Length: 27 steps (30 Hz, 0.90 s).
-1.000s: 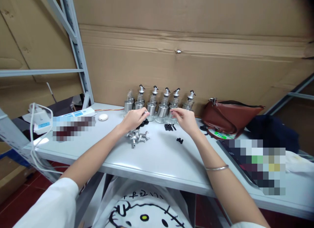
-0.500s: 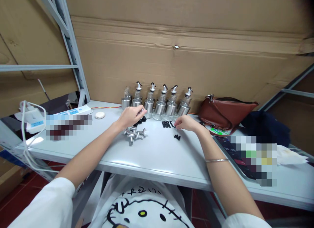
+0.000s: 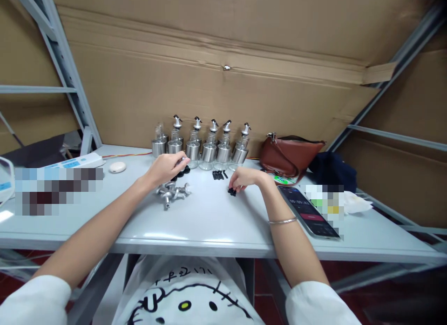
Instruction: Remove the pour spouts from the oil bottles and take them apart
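My left hand (image 3: 164, 167) is closed around a small silver pourer cap, held just above a pile of silver pourer caps (image 3: 171, 193) on the grey table (image 3: 209, 222). My right hand (image 3: 244, 178) rests on the table with its fingertips pinched on small black plugs (image 3: 232, 191). A second group of black plugs (image 3: 218, 175) lies just behind. A row of glass oil bottles with steel bases (image 3: 200, 143) stands at the back against the cardboard; most carry pourer tops.
A brown leather bag (image 3: 291, 155) and dark cloth (image 3: 331, 169) lie at the back right. A phone (image 3: 307, 211) lies right of my right arm. A white power strip (image 3: 77, 162) and a small white puck (image 3: 117, 167) sit at the left. Metal shelf posts (image 3: 70, 78) frame the bench.
My right hand has dropped from the bottles to the table and closed on the loose black plugs. The view has swung right. My left hand keeps its hold.
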Available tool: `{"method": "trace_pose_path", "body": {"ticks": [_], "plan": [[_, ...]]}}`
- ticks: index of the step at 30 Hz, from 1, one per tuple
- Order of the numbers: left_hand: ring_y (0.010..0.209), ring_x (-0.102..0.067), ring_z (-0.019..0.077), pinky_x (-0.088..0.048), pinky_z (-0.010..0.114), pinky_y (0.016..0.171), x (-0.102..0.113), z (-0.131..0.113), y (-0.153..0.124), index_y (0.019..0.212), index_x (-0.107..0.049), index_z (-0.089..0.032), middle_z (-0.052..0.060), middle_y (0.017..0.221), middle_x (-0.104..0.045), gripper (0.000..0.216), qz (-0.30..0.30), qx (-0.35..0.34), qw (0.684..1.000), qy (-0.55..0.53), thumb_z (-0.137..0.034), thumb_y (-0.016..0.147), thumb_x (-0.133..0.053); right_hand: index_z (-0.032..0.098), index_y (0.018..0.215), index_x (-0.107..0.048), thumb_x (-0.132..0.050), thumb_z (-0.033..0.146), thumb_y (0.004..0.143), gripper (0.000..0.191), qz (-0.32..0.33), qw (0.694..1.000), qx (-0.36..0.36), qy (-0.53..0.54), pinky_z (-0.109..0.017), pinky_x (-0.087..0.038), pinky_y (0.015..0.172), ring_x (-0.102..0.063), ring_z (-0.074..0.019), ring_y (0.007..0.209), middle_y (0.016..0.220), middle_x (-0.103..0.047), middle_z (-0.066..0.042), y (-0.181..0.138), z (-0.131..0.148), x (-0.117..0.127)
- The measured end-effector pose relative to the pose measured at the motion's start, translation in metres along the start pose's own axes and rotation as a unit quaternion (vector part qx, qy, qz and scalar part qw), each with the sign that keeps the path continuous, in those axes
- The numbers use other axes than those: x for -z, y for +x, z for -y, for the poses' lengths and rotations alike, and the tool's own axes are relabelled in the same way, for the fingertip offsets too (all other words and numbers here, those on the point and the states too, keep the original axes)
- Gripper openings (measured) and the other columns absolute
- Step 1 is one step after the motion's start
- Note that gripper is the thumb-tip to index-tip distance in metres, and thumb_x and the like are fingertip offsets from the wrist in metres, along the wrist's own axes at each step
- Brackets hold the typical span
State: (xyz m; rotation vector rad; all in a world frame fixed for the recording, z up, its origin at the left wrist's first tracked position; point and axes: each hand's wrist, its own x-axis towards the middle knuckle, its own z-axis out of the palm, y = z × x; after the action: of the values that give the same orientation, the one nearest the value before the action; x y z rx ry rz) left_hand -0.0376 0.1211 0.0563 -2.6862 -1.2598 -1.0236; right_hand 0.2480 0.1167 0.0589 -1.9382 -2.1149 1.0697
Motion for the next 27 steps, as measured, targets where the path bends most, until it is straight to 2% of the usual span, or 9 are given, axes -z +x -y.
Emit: {"method": "trace_pose_path", "body": {"ticks": [4,6,8,10,12,14,19,23,27], "plan": [[0.055,-0.053,0.0155,-0.031,0.022,0.055,-0.002,0.0,0.001,0.081,-0.052,-0.02,-0.001,0.059,-0.054,0.037,0.009,0.013,1.0,-0.009,-0.048,0.09,-0.029,0.014,0.067,-0.068,-0.057,0.007,0.06,0.015,-0.025,0.999,0.023,-0.028,-0.022,-0.046,0.052,-0.058,-0.0123,0.053,0.053,-0.062,-0.001,0.002,0.0,0.003],[0.054,-0.053,0.016,-0.031,0.022,0.055,-0.004,-0.002,0.0,0.086,-0.051,-0.021,-0.002,0.058,-0.054,0.04,0.009,0.016,1.0,-0.016,-0.05,0.091,-0.025,0.014,0.075,-0.067,-0.057,0.012,0.067,0.013,-0.138,0.983,0.099,-0.063,-0.023,-0.044,0.057,-0.056,-0.0123,0.056,0.058,-0.062,-0.001,0.004,0.006,0.001],[0.052,-0.053,0.0158,-0.032,0.022,0.055,-0.007,-0.005,-0.001,0.091,-0.049,-0.021,-0.003,0.058,-0.055,0.04,0.016,0.012,0.999,-0.031,-0.05,0.092,-0.022,0.014,0.082,-0.065,-0.056,0.024,0.076,0.014,-0.281,0.935,0.204,-0.068,-0.024,-0.042,0.062,-0.055,-0.0131,0.064,0.068,-0.063,-0.003,0.007,0.018,-0.008],[0.05,-0.052,0.0151,-0.032,0.022,0.055,-0.01,-0.01,-0.003,0.095,-0.045,-0.021,-0.004,0.06,-0.057,0.036,0.032,0.0,0.998,-0.056,-0.05,0.092,-0.024,0.015,0.088,-0.061,-0.05,0.036,0.083,0.024,-0.348,0.888,0.3,-0.032,-0.024,-0.041,0.066,-0.054,-0.0134,0.071,0.08,-0.063,-0.005,0.008,0.035,-0.023],[0.049,-0.052,0.0144,-0.032,0.021,0.054,-0.012,-0.013,-0.005,0.098,-0.042,-0.022,-0.004,0.063,-0.059,0.032,0.048,-0.016,0.995,-0.082,-0.051,0.09,-0.031,0.016,0.087,-0.059,-0.045,0.039,0.086,0.028,-0.305,0.875,0.375,-0.007,-0.024,-0.04,0.067,-0.053,-0.0123,0.071,0.083,-0.062,-0.004,0.007,0.053,-0.042],[0.048,-0.052,0.014,-0.031,0.021,0.053,-0.013,-0.014,-0.006,0.099,-0.039,-0.022,-0.005,0.065,-0.059,0.033,0.056,-0.031,0.994,-0.092,-0.052,0.085,-0.043,0.016,0.075,-0.056,-0.04,0.04,0.088,0.032,-0.259,0.876,0.407,0.0,-0.023,-0.038,0.064,-0.048,-0.0112,0.065,0.072,-0.058,-0.002,0.005,0.067,-0.059],[0.051,-0.054,0.0136,-0.031,0.02,0.052,-0.015,-0.016,-0.008,0.098,-0.032,-0.022,-0.007,0.064,-0.055,0.056,0.045,-0.043,0.993,-0.098,-0.051,0.066,-0.068,0.017,0.073,-0.051,-0.043,0.042,0.085,0.029,-0.172,0.905,0.377,0.094,-0.021,-0.034,0.055,-0.043,-0.0089,0.055,0.063,-0.052,0.003,0.004,0.075,-0.075],[0.064,-0.06,0.016,-0.038,0.023,0.058,-0.02,-0.017,-0.008,0.101,-0.031,-0.023,-0.002,0.08,-0.061,0.058,0.079,-0.062,0.987,-0.122,-0.045,0.066,-0.071,0.018,0.072,-0.049,-0.045,0.041,0.084,0.026,-0.195,0.899,0.383,0.081,-0.02,-0.033,0.056,-0.043,-0.0086,0.053,0.063,-0.052,0.004,0.005,0.073,-0.074],[0.071,-0.06,0.0175,-0.039,0.025,0.061,-0.022,-0.014,-0.006,0.104,-0.036,-0.02,0.001,0.082,-0.06,0.04,0.056,-0.069,0.995,-0.053,-0.026,0.074,-0.061,0.018,0.06,-0.046,-0.035,0.045,0.087,0.04,-0.263,0.894,0.362,0.013,-0.021,-0.028,0.054,-0.037,-0.0086,0.05,0.051,-0.042,0.004,0.004,0.072,-0.069]]}}
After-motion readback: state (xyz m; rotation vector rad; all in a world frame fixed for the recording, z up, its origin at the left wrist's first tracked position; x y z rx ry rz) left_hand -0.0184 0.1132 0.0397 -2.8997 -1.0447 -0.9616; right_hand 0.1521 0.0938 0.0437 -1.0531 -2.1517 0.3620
